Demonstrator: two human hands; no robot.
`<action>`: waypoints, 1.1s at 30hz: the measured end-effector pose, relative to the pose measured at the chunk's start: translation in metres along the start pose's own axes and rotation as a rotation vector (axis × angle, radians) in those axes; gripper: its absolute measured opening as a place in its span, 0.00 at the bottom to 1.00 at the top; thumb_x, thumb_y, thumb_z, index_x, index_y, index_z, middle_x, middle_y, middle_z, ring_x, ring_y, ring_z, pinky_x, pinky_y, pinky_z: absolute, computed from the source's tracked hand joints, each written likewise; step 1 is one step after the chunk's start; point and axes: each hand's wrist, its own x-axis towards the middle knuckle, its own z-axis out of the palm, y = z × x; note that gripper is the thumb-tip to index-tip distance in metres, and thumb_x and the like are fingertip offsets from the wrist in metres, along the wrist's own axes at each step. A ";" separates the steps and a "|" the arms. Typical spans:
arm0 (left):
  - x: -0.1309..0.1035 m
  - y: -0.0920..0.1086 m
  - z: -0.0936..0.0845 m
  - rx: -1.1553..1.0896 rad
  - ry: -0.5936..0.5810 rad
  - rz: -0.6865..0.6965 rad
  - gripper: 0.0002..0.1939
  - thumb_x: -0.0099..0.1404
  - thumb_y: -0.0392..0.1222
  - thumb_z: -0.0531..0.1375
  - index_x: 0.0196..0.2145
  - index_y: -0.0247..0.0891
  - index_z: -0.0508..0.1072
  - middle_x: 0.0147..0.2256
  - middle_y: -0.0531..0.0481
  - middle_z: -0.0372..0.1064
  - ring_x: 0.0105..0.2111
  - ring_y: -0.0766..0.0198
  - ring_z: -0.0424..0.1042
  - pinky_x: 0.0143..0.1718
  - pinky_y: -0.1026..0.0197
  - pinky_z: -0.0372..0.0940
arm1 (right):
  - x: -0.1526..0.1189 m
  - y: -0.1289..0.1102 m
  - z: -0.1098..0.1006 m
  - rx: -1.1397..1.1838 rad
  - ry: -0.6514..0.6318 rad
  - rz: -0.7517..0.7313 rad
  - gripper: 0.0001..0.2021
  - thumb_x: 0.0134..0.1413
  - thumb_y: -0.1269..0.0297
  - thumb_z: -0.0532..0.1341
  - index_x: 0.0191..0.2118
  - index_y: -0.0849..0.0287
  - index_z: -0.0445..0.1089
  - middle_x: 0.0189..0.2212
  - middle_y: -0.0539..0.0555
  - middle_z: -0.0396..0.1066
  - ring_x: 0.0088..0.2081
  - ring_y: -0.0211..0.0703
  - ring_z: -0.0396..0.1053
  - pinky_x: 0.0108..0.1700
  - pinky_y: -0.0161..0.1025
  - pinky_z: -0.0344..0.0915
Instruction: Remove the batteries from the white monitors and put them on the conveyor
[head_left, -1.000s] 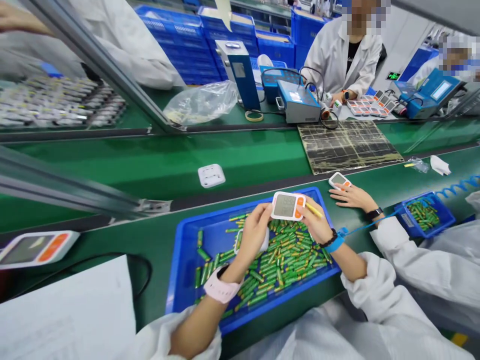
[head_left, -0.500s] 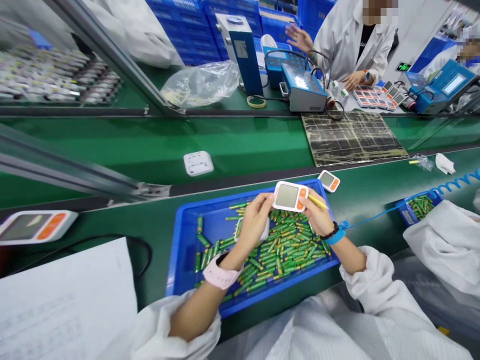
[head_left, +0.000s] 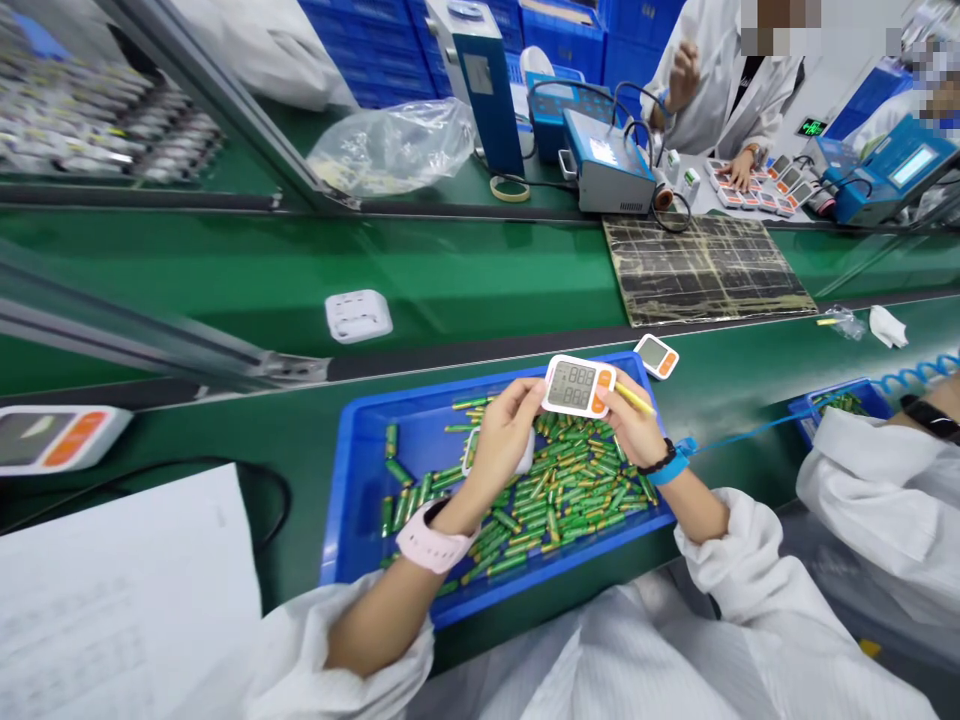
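A white device with orange buttons (head_left: pixel 576 386) is held up between both hands, and digits show on its screen. My left hand (head_left: pixel 507 432) pinches its left edge. On the right side, my right hand (head_left: pixel 631 422) grips the same device, with a yellow stick (head_left: pixel 634 399) also between its fingers. Below lies a blue tray (head_left: pixel 344 480) with many green batteries (head_left: pixel 559 492). Another white device (head_left: pixel 525 456) rests in the tray, partly hidden behind my left hand. Just beyond the tray's back right corner lies a similar device (head_left: pixel 656 357).
A white casing (head_left: pixel 358 316) lies on the green conveyor (head_left: pixel 480 280). At left are a paper sheet (head_left: pixel 127 590), a black cable and a large device (head_left: pixel 64 438). A dark mat (head_left: pixel 705 270) lies beyond. A person's sleeve (head_left: pixel 877 480) is at right.
Digits have appeared on the held device's screen. The white casing has shifted left along the conveyor. Across the line, a person's hand has moved onto the devices, and a neighbour's arm has shifted at right.
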 end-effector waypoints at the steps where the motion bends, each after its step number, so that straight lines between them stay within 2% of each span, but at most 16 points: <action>1: 0.000 0.000 0.000 -0.011 -0.006 -0.008 0.21 0.57 0.58 0.61 0.33 0.36 0.74 0.31 0.50 0.72 0.33 0.62 0.68 0.38 0.62 0.63 | 0.000 0.001 -0.001 -0.023 0.004 -0.014 0.24 0.46 0.51 0.67 0.48 0.55 0.68 0.44 0.52 0.73 0.44 0.48 0.72 0.44 0.41 0.72; 4: -0.001 -0.001 0.003 -0.119 -0.072 -0.109 0.24 0.56 0.60 0.63 0.39 0.36 0.72 0.37 0.48 0.74 0.38 0.59 0.72 0.43 0.58 0.66 | -0.001 0.003 -0.005 -0.177 0.015 -0.136 0.23 0.52 0.51 0.63 0.52 0.55 0.67 0.48 0.53 0.71 0.48 0.47 0.70 0.49 0.41 0.70; 7: -0.004 -0.004 0.007 -0.280 -0.225 -0.314 0.28 0.55 0.60 0.63 0.45 0.38 0.68 0.40 0.44 0.75 0.40 0.55 0.75 0.46 0.52 0.67 | -0.005 0.003 -0.007 -0.423 0.008 -0.304 0.22 0.58 0.53 0.60 0.56 0.55 0.65 0.51 0.54 0.70 0.51 0.46 0.68 0.55 0.41 0.64; 9: -0.006 -0.006 0.010 -0.387 -0.323 -0.413 0.29 0.55 0.61 0.64 0.46 0.38 0.67 0.40 0.42 0.76 0.40 0.53 0.76 0.46 0.50 0.68 | -0.008 0.002 -0.006 -0.549 -0.021 -0.363 0.21 0.61 0.54 0.57 0.57 0.56 0.65 0.52 0.54 0.69 0.53 0.46 0.67 0.57 0.41 0.63; 11: -0.006 -0.007 0.010 -0.495 -0.351 -0.446 0.29 0.53 0.62 0.65 0.44 0.38 0.69 0.41 0.40 0.76 0.41 0.52 0.76 0.45 0.49 0.68 | -0.011 0.000 -0.002 -0.612 -0.105 -0.400 0.21 0.62 0.56 0.57 0.58 0.55 0.65 0.54 0.55 0.68 0.55 0.47 0.66 0.59 0.42 0.61; 13: -0.004 -0.007 0.009 -0.562 -0.287 -0.439 0.28 0.52 0.62 0.65 0.41 0.38 0.71 0.42 0.41 0.76 0.42 0.52 0.75 0.44 0.51 0.69 | -0.014 -0.003 0.003 -0.617 -0.257 -0.439 0.22 0.60 0.57 0.59 0.59 0.54 0.64 0.57 0.55 0.65 0.59 0.48 0.63 0.62 0.43 0.58; 15: -0.002 -0.004 0.006 -0.569 -0.175 -0.408 0.26 0.51 0.60 0.66 0.39 0.37 0.72 0.42 0.41 0.76 0.43 0.53 0.74 0.44 0.54 0.69 | -0.016 -0.007 0.007 -0.582 -0.412 -0.473 0.25 0.60 0.56 0.60 0.61 0.54 0.61 0.60 0.55 0.61 0.62 0.48 0.58 0.65 0.45 0.53; 17: 0.000 -0.002 0.004 -0.559 -0.071 -0.334 0.25 0.50 0.55 0.68 0.40 0.37 0.71 0.44 0.42 0.76 0.45 0.53 0.74 0.46 0.56 0.68 | -0.020 -0.012 0.011 -0.544 -0.486 -0.485 0.27 0.63 0.54 0.56 0.65 0.54 0.53 0.61 0.56 0.60 0.64 0.49 0.55 0.67 0.47 0.48; 19: 0.003 0.002 0.002 -0.581 -0.006 -0.254 0.26 0.49 0.52 0.69 0.42 0.37 0.70 0.47 0.42 0.74 0.46 0.54 0.73 0.47 0.56 0.67 | -0.022 -0.016 0.013 -0.542 -0.463 -0.503 0.26 0.66 0.49 0.50 0.65 0.54 0.53 0.60 0.56 0.61 0.63 0.50 0.55 0.67 0.48 0.47; 22: 0.005 0.006 0.000 -0.651 0.030 -0.242 0.28 0.53 0.55 0.66 0.47 0.37 0.69 0.47 0.42 0.74 0.40 0.56 0.75 0.43 0.56 0.69 | -0.025 -0.017 0.013 -0.609 -0.410 -0.518 0.28 0.65 0.41 0.43 0.53 0.53 0.69 0.51 0.55 0.68 0.56 0.51 0.64 0.62 0.44 0.57; 24: 0.005 0.008 0.000 -0.686 0.047 -0.282 0.28 0.56 0.57 0.63 0.49 0.37 0.69 0.43 0.43 0.76 0.36 0.58 0.75 0.39 0.57 0.69 | -0.024 -0.016 0.011 -0.635 -0.420 -0.509 0.30 0.64 0.39 0.42 0.47 0.53 0.73 0.46 0.55 0.70 0.50 0.49 0.68 0.56 0.41 0.63; 29: 0.003 0.011 0.003 -0.715 0.086 -0.341 0.23 0.60 0.56 0.60 0.45 0.36 0.70 0.36 0.46 0.76 0.32 0.61 0.74 0.34 0.60 0.69 | -0.021 -0.010 0.012 -0.571 -0.450 -0.614 0.30 0.65 0.41 0.43 0.46 0.56 0.74 0.42 0.58 0.71 0.44 0.47 0.70 0.48 0.44 0.69; 33: 0.003 0.011 0.005 -0.703 0.124 -0.339 0.22 0.60 0.55 0.60 0.43 0.35 0.70 0.34 0.46 0.76 0.30 0.61 0.74 0.32 0.61 0.68 | -0.021 -0.011 0.014 -0.562 -0.457 -0.625 0.29 0.66 0.43 0.43 0.45 0.58 0.75 0.41 0.59 0.72 0.43 0.47 0.71 0.46 0.45 0.69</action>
